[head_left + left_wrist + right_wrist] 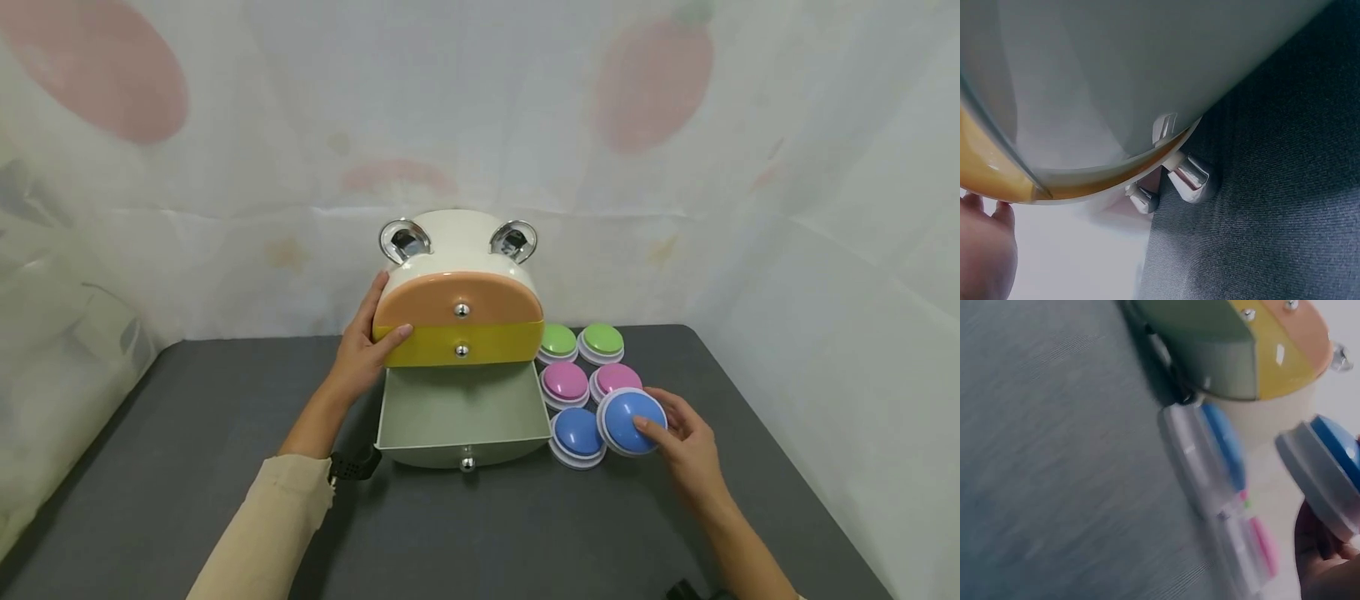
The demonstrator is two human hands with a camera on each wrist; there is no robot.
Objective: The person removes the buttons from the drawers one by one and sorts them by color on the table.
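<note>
The right hand (686, 442) pinches a blue round button (632, 422) with curled fingers and holds it tilted, just above the grey surface (225, 417), to the right of the open green drawer (461, 417). A second blue button (577, 435) lies just beside it. The left hand (363, 350) rests with spread fingers on the left side of the drawer box (457, 292), its thumb on the yellow drawer (461, 343).

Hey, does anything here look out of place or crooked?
One blue button is tilted up on edge in the right hand, out of its row; the other five lie flat. The bottom drawer stands pulled out, empty. Nothing spilled.
</note>
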